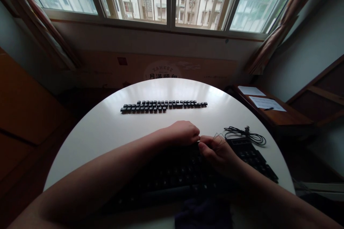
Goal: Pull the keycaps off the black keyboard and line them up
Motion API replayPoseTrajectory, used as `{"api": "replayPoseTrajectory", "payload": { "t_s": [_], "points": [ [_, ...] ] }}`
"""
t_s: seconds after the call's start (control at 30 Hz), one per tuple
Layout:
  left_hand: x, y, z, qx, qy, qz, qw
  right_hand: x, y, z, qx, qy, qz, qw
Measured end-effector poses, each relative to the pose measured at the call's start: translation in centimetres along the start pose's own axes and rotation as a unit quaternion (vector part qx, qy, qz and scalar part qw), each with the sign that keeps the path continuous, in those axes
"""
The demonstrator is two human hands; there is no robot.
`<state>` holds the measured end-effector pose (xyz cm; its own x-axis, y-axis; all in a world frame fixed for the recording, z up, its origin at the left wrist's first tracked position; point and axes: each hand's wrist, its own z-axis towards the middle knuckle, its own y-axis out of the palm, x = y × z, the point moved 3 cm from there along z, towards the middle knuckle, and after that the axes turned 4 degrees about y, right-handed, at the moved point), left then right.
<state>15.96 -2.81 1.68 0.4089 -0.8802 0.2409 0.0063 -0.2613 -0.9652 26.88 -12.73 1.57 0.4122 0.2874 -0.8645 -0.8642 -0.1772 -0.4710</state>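
Note:
A black keyboard (174, 182) lies in front of me, partly covered by my forearms. Above its back edge, my left hand (184, 132) is closed with its fingertips turned inward; anything it holds is hidden. My right hand (215, 150) meets it there, thumb and fingers pinched on a wire keycap puller (219, 136), whose thin bent wires stick up behind the fingers. The two hands' fingertips are touching or nearly so. Rows of loose black keycaps (166, 106) stand on the table beyond my hands.
The keyboard's coiled cable (249, 136) rests on the round white table (88, 143) at right. Dark purple cloth (202, 214) shows at the near edge. A wooden side table (282, 116) with papers and a pen stands right. Behind are a large printed box (107, 68) and windows.

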Motion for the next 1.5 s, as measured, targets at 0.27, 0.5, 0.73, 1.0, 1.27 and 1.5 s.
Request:
{"api": "replayPoseTrajectory", "payload": {
  "t_s": [0.27,0.5,0.73,1.0,1.27,1.5],
  "points": [
    [0.0,-0.1,0.0,-0.007,-0.005,-0.002,1.000,-0.1,0.0,0.3,-0.007,0.001,-0.008,1.000],
    [0.2,-0.3,-0.2,-0.004,-0.009,0.002,1.000,-1.2,0.5,-0.2,-0.027,-0.070,-0.080,0.994],
    [0.4,-0.4,-0.3,-0.008,-0.009,0.001,1.000,-0.9,0.7,-0.4,0.032,-0.104,-0.102,0.989],
    [0.6,-0.7,-0.5,-0.017,-0.010,0.009,1.000,-0.5,-0.4,-0.9,0.147,-0.067,-0.007,0.987],
    [0.3,-1.1,-0.4,-0.006,-0.018,-0.090,0.996,-0.6,-1.7,-1.2,0.216,-0.084,-0.011,0.973],
    [-0.1,-1.0,-0.2,0.025,0.031,-0.420,0.907,-1.3,-3.7,-0.7,0.238,-0.103,-0.066,0.964]
  ]
}}
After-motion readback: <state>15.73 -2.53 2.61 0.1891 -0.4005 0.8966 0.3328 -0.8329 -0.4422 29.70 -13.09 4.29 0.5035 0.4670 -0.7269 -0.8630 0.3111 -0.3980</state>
